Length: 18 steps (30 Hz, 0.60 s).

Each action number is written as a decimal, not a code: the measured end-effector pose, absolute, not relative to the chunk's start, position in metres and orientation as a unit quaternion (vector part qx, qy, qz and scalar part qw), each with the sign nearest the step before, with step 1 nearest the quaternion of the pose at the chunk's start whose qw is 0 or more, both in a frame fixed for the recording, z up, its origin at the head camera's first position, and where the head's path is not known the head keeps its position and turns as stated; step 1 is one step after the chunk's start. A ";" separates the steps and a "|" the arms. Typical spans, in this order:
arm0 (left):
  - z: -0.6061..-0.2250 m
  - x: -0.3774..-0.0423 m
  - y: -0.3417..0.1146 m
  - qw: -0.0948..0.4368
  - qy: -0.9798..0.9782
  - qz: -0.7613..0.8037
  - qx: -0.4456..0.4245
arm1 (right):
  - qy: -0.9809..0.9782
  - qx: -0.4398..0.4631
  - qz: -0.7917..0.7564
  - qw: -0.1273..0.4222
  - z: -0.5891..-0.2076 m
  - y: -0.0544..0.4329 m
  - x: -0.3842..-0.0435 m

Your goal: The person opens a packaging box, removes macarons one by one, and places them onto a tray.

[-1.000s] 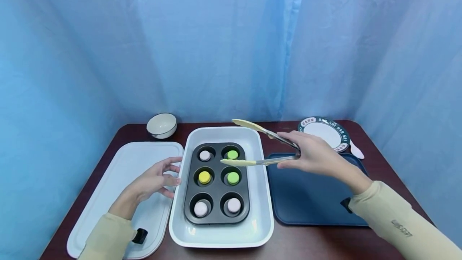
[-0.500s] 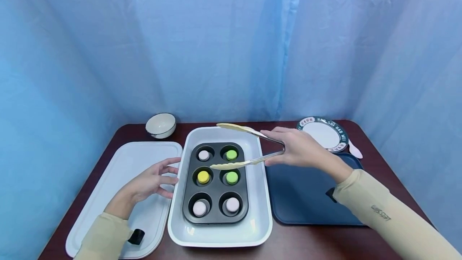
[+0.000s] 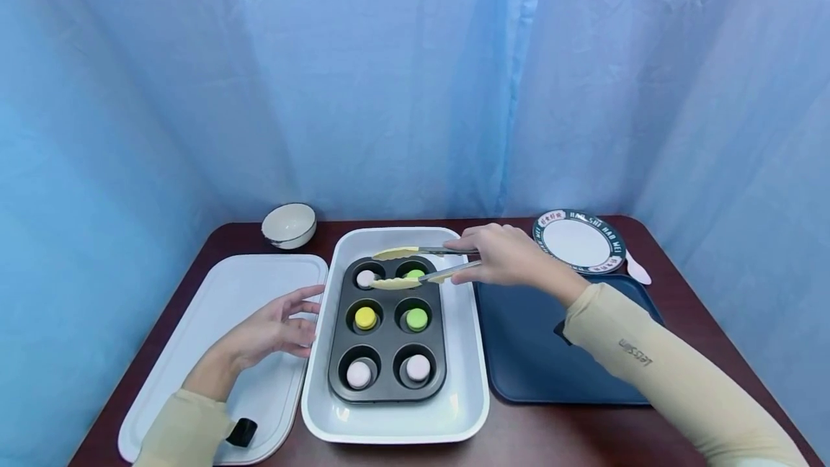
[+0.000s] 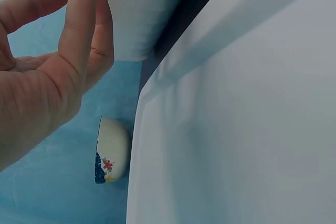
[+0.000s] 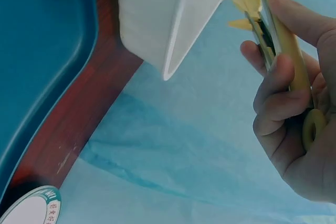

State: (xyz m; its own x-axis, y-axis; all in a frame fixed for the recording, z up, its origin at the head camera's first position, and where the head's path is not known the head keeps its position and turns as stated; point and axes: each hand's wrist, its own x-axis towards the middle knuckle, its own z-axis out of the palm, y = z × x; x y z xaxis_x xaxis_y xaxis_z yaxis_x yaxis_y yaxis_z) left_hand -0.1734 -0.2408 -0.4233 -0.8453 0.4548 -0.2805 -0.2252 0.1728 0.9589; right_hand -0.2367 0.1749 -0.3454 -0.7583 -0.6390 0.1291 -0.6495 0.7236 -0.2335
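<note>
My right hand grips metal tongs with pale yellow tips, seen close up in the right wrist view. The tong arms stand apart over the back row of a dark muffin tin, the near tip overlapping the pale pink macaron at back left. A green macaron at back right is partly hidden by the tongs. In the other cups sit a yellow macaron, another green one and two pink ones. My left hand holds nothing, its loosely bent fingers right at the white basin's left rim.
The white basin around the tin stands between a white tray and a dark blue tray. A bowl is at back left. A green-rimmed plate and a pink utensil lie at back right.
My right hand has moved left, bringing the tongs from the basin's right side over the tin's back cups. The tong arms have drawn closer together. My left hand has barely moved.
</note>
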 end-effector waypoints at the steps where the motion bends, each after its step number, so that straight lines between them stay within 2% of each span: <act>1: -0.423 -0.173 -0.241 0.269 0.714 0.641 0.082 | -0.929 0.346 0.127 0.019 -0.345 0.172 -0.239; 11: -0.425 -0.172 -0.240 0.269 0.706 0.650 0.082 | -0.933 0.351 0.081 -0.012 -0.347 0.142 -0.252; 18: -0.425 -0.172 -0.239 0.265 0.706 0.653 0.073 | -0.944 0.323 0.061 -0.034 -0.345 0.122 -0.258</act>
State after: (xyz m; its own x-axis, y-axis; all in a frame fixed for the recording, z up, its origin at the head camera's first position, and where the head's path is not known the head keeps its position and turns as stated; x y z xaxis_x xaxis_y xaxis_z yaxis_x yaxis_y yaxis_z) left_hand -0.1720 -0.2391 -0.4249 -0.8485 0.4493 -0.2796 -0.2439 0.1368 0.9601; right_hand -0.2576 0.1217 -0.3445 -0.7885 -0.6145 -0.0247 -0.6061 0.7833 -0.1380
